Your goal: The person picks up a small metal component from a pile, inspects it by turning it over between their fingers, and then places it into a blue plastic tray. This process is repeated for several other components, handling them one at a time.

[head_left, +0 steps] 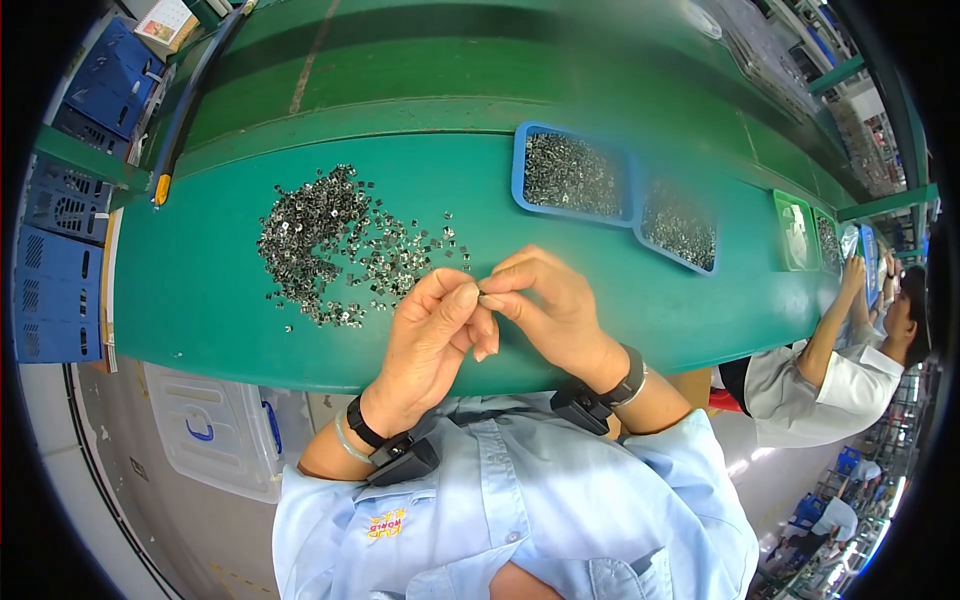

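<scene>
My left hand (432, 335) and my right hand (548, 303) meet above the front of the green table. The fingertips of both are pinched together around a tiny dark piece (481, 294), mostly covered by the fingers. It looks like one of the small metal parts, though its exact kind is too small to tell. Just beyond my left hand lies a loose pile of small black and silver metal parts (315, 235), spread thinner toward the right.
Two blue trays (519, 180) of small metal parts stand at the back right, with a green tray (783, 230) farther right. A person in a white top (835, 385) works at the right. Blue crates (58, 295) and a clear plastic box (215, 425) are at left.
</scene>
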The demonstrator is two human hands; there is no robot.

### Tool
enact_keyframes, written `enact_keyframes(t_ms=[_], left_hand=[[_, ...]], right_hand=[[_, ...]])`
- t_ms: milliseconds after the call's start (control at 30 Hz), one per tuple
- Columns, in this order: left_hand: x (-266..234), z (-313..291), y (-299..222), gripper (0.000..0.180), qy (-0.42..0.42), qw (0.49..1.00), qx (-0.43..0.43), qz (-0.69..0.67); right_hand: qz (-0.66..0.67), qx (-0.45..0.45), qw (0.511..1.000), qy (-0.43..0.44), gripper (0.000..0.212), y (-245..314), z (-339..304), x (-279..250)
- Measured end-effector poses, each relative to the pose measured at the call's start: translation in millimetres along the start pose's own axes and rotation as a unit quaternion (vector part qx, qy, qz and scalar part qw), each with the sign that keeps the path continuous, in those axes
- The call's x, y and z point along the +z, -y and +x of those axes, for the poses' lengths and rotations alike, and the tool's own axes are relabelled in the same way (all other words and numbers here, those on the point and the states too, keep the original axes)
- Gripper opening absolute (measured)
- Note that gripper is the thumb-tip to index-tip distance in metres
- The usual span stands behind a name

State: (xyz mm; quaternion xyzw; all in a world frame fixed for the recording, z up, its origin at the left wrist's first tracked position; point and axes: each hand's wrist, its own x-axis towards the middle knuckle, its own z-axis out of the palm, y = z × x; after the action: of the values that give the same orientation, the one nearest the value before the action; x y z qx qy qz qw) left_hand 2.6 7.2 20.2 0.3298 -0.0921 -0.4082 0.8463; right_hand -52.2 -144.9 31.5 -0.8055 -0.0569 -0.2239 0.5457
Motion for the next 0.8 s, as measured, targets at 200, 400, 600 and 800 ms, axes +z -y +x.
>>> enact_keyframes(t_ms=[200, 400, 600, 800], left_hand=[[-12.0, -5.1, -4.1, 0.018, -0.028, 0.996, -0.081, 0.030], [-22.4, -6.3, -3.5, 0.015, -0.068, 0.992, -0.101, 0.027], [-30.8, -6.6, -9.6, 0.015, -0.056, 0.994, -0.097, 0.011], [-34.3, -7.2, -15.0, 0.015, -0.073, 0.993, -0.091, 0.006]], right_hand=[[-0.166, -0.007, 0.984, -0.065, 0.010, -23.6, 24.4, -43.6], [-0.276, -0.055, 0.959, 0.019, 0.012, -50.5, 60.6, -47.7], [-0.335, -0.041, 0.931, 0.143, 0.013, -54.1, 80.8, 8.1], [-0.330, -0.027, 0.926, 0.180, 0.012, -54.4, 82.5, 15.8]])
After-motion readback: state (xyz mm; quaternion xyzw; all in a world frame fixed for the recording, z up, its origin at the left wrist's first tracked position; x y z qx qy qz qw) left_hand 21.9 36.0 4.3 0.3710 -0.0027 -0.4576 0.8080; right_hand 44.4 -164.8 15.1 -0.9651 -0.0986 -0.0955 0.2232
